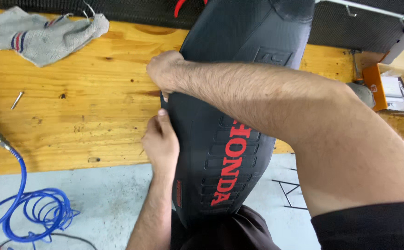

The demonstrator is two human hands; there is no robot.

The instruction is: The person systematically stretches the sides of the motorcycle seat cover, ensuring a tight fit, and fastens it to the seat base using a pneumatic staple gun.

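- The motorcycle seat (239, 69) is black, with a fine textured weave across its top, raised ribbed blocks down the middle and red lettering along its length.
- A small red tag sits on the seat's side edge.
- The surface (72, 115) is honey-yellow wood with darker knots, grain streaks and stains.
- The rag (40, 34) is grey, crossed by red and dark blue stripes.
- The coiled hose (35, 213) is bright blue, with a silver metal fitting.
- The floor (100, 199) is pale grey.
- The box (396, 78) is orange and white.
- The sleeve (373, 227) is black.
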